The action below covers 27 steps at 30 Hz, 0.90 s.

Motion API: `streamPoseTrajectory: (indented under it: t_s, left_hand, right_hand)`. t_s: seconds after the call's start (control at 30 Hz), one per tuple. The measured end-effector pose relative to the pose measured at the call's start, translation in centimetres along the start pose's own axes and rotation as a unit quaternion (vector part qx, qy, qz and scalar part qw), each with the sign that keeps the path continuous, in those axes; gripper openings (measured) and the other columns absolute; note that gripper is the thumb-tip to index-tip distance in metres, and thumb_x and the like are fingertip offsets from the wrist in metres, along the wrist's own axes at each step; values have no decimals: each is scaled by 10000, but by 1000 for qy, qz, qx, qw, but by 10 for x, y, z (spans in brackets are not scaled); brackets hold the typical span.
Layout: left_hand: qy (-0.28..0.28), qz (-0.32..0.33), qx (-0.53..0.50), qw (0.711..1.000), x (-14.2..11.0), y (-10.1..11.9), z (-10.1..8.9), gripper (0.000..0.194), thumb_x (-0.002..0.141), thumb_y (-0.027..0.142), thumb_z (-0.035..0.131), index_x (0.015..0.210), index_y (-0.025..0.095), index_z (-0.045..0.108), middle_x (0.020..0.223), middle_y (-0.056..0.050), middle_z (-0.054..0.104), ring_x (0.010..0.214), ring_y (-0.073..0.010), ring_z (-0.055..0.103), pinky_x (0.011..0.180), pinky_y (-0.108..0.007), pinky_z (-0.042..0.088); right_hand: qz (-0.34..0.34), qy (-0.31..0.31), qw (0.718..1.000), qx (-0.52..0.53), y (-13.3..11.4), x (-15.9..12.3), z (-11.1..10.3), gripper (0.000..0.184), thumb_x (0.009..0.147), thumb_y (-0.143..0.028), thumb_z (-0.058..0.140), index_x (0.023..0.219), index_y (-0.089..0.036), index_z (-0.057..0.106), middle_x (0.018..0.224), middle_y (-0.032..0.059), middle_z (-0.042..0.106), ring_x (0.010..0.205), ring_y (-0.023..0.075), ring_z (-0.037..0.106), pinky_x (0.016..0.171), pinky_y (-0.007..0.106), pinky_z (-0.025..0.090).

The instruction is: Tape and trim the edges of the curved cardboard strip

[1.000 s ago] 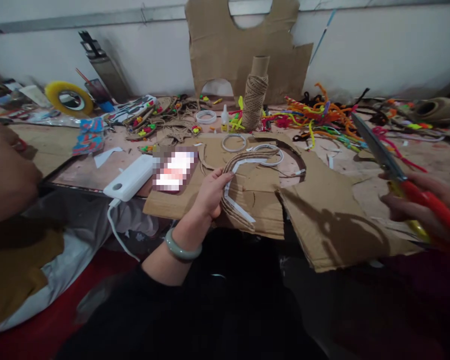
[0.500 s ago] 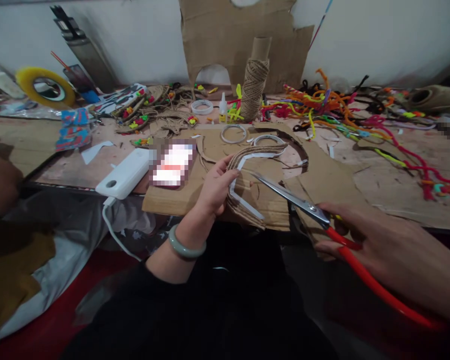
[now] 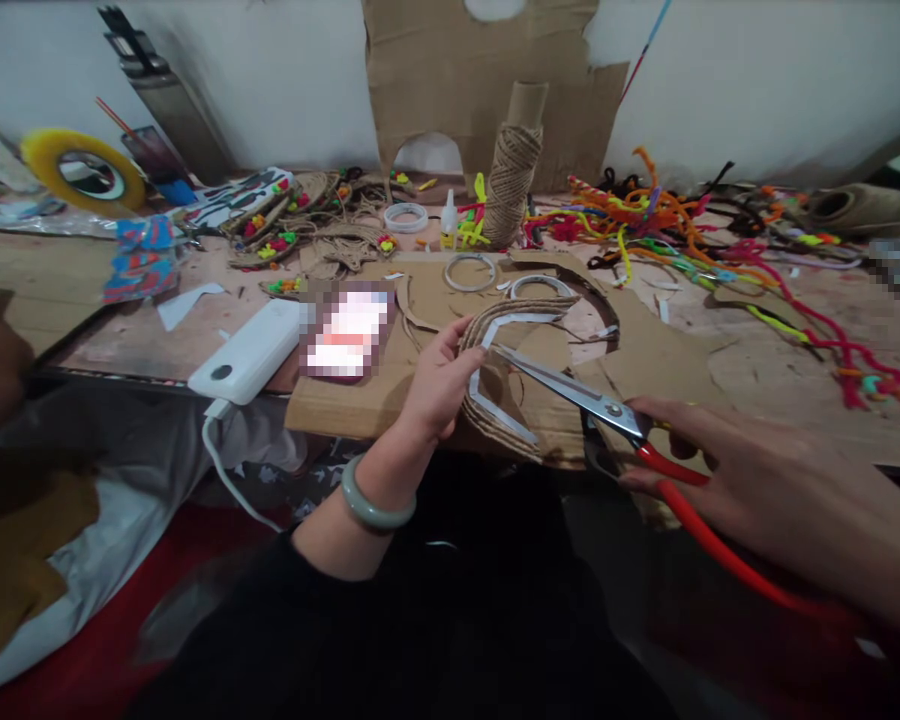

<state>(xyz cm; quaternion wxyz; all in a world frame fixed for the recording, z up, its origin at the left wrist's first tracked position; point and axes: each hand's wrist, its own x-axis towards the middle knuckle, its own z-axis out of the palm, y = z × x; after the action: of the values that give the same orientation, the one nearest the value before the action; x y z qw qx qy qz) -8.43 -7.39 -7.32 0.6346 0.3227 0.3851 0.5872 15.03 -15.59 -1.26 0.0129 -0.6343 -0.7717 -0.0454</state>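
Note:
A curved stack of cardboard strips (image 3: 495, 418), its inner side lined with white tape, is pinched in my left hand (image 3: 444, 382) above the table's front edge. My right hand (image 3: 727, 470) grips a pair of red-handled scissors (image 3: 570, 386). The metal blades point left, and their tips lie at the inner edge of the curve, close to my left fingertips. Whether the tips touch the cardboard I cannot tell. Beneath both hands lies a flat cardboard sheet (image 3: 360, 402). A jade-coloured bangle (image 3: 375, 505) sits on my left wrist.
A phone (image 3: 345, 335) and a white power bank (image 3: 249, 352) with a cable lie left. Behind stand a twine roll (image 3: 514, 180) and a glue bottle (image 3: 448, 220). Tape rings (image 3: 471, 271) lie nearby, coloured cords (image 3: 660, 220) right. Another person's arm (image 3: 0, 360) shows at far left.
The cardboard curve and my left hand have shifted slightly to the right in view. The scissors and my right hand sit a little further left, with the blade tips nearer my left fingers.

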Motion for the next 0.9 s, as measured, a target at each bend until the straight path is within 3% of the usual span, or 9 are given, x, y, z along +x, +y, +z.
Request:
streamPoseTrajectory:
  t_s: [0.1,0.2,0.47,0.67,0.9]
  left_hand:
    - [3,6,8,1000,0,-1,0,335,670,130,655,998,196,647,877,-3,693,748,-108,627,724,-229,500]
    - [2,12,13,1000,0,-3,-1,310,674,152,661,980,200,659,887,-8,700,762,-116,631,724,-235,499]
    - [-12,15,3,1000,1,-4,0,299,665,154,656,963,181,644,852,0,683,736,-107,616,721,-239,493]
    - [-18,18,11,1000,2,-4,1,307,667,143,650,971,179,637,848,4,683,737,-109,612,720,-244,489]
    - [-12,22,11,1000,3,-6,0,291,675,154,659,963,188,643,824,6,679,710,-113,615,699,-253,490]
  right_hand:
    - [-2,-65,998,11,0,3,-2,672,732,-649,497,1241,-238,656,916,87,762,742,350,719,604,480,585]
    - [-13,-63,998,18,1,6,0,660,755,-643,502,1256,-236,640,873,99,756,721,360,713,607,506,576]
    - [-37,-14,999,-3,1,9,6,600,755,-625,544,1231,-276,657,895,89,751,658,326,707,564,451,568]
    - [-51,1,999,-6,2,13,6,617,728,-638,552,1193,-255,688,678,64,713,521,297,666,449,404,526]
    - [-46,18,998,45,8,10,10,681,758,-762,420,1178,-293,681,767,55,740,569,275,674,486,389,511]
